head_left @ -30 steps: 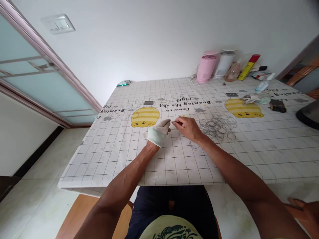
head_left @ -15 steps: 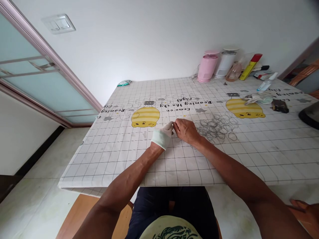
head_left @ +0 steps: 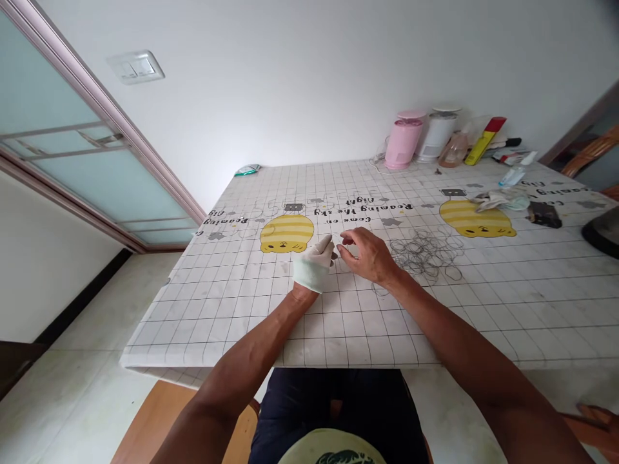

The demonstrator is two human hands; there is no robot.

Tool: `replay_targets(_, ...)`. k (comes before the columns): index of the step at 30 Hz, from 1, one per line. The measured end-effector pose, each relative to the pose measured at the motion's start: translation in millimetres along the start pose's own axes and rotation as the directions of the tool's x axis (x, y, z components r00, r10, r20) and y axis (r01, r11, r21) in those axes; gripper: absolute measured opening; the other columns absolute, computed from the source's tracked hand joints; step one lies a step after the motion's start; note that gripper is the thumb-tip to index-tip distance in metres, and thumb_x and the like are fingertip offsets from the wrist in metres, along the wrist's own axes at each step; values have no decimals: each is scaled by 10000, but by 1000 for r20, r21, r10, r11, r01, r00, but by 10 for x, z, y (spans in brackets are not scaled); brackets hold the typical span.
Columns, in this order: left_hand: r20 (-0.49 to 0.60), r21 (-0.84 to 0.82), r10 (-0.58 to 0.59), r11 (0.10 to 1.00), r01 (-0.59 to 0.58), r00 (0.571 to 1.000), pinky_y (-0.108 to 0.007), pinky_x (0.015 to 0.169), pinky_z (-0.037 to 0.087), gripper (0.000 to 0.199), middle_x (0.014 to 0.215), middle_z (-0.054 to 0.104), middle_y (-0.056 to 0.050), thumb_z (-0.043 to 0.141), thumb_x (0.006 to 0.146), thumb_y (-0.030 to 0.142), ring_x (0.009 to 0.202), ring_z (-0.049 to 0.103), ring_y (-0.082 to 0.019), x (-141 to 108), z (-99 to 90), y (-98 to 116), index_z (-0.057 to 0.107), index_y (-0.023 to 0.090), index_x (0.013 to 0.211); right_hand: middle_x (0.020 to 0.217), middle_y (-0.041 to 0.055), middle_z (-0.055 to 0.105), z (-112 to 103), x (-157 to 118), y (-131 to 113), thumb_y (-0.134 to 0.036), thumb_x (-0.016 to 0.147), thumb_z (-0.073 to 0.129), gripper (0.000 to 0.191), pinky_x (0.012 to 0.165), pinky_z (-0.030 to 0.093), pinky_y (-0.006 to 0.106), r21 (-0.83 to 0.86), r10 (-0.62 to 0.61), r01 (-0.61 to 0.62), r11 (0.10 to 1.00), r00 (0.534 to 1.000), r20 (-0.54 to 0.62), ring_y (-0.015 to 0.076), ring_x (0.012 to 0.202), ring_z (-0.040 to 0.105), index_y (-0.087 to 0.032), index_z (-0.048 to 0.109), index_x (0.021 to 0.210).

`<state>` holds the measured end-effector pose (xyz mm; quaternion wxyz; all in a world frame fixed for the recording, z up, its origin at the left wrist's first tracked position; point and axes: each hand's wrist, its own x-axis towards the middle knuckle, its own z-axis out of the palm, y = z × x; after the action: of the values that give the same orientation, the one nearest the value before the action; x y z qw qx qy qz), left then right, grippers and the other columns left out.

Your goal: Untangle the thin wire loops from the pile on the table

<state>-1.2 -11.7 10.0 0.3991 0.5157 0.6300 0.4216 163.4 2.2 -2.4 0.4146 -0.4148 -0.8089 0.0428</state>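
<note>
My left hand (head_left: 316, 259), in a white glove with a pale green cuff, is closed above the checked tablecloth (head_left: 232, 303); whatever its fingers pinch is too small to make out. Just right of it is my bare right hand (head_left: 366, 253), its thumb and index finger apart and nothing visible between them. The two hands do not touch. A loose tangle of thin dark wire rings (head_left: 425, 252) lies on the cloth beyond my right hand, with a few stray loops near my right wrist.
At the back right stand a pink device (head_left: 403, 140), a white device (head_left: 438, 135), a spray bottle (head_left: 454, 148) and a yellow-red can (head_left: 485, 142). A crumpled glove (head_left: 500, 200), a clear bottle (head_left: 517, 170) and a black object (head_left: 544, 215) lie at right. A green packet (head_left: 247, 170) sits at the back left.
My right hand has drawn slightly away from my left hand, and its thumb and fingers have opened. My left hand stays closed in about the same place. The view has tilted a little.
</note>
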Motion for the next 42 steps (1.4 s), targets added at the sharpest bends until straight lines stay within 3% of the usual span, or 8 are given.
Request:
replay_targets(4, 13, 45, 20, 999, -21, 1000, -204, 719, 538, 346, 758, 729, 48, 587, 960, 374, 639, 637, -97, -5, 31, -10, 771, 318, 1248, 1011, 113, 711, 77, -6, -20, -239, 1028, 544, 166, 841, 548, 424, -35, -34, 33, 999, 999, -31, 270, 962, 667, -223, 654, 1150)
replay_targets(9, 8, 58, -2, 998, 2, 1000, -200, 709, 530, 338, 722, 716, 55, 571, 964, 365, 624, 633, -98, -38, 17, 38, 786, 330, 1222, 1018, 123, 720, 81, -9, -6, -223, 1071, 446, 296, 872, 560, 429, 13, -58, 59, 998, 998, -24, 266, 981, 665, -225, 713, 1200)
replay_targets(20, 24, -7, -23, 1000, 24, 999, -202, 690, 535, 327, 696, 693, 46, 559, 967, 342, 600, 621, -92, -31, 9, 24, 803, 306, 1183, 990, 86, 763, 13, 10, 100, -315, 1052, 522, 288, 874, 588, 461, 229, -21, 8, 973, 998, 53, 260, 952, 694, -279, 766, 1200)
replay_targets(24, -7, -102, -39, 994, 38, 999, -202, 726, 551, 350, 771, 739, 32, 590, 964, 354, 643, 651, -90, -14, 21, 20, 777, 289, 1253, 1121, 82, 775, -219, 60, -5, -405, 990, 661, 376, 942, 578, 467, 291, 97, -101, 951, 995, 27, 279, 1045, 710, -279, 690, 1343)
replay_targets(28, -11, -185, -23, 982, 20, 1000, -204, 733, 559, 353, 801, 755, 26, 605, 964, 357, 643, 649, -84, 20, 11, -16, 768, 277, 1267, 1070, 81, 791, -399, 103, -50, -510, 1032, 574, 346, 912, 594, 442, 438, 252, -238, 867, 967, 27, 271, 1028, 738, -247, 744, 1180)
replay_targets(31, -21, -201, -7, 980, 3, 1000, -204, 731, 559, 339, 798, 756, 24, 616, 960, 342, 646, 657, -84, 17, 2, -19, 774, 273, 1252, 997, 59, 796, -345, 103, -50, -506, 1020, 599, 320, 873, 605, 417, 488, 238, -258, 834, 966, 105, 249, 967, 752, -246, 763, 1106)
replay_targets(35, -4, -171, 0, 985, -1, 1000, -199, 721, 553, 305, 769, 742, 31, 607, 961, 306, 642, 659, -84, -12, 5, 2, 790, 278, 1205, 979, 47, 801, -143, 72, -65, -410, 956, 714, 241, 814, 616, 404, 377, 193, -205, 903, 979, 71, 241, 897, 760, -258, 767, 1135)
replay_targets(42, 119, -148, 29, 989, -11, 992, -200, 670, 538, 272, 795, 735, 27, 586, 971, 313, 676, 659, -94, -12, 36, -5, 810, 288, 1123, 952, 48, 799, -19, 32, 24, -324, 1059, 547, 258, 821, 613, 414, 258, -10, 19, 966, 999, -34, 228, 868, 752, -275, 780, 1159)
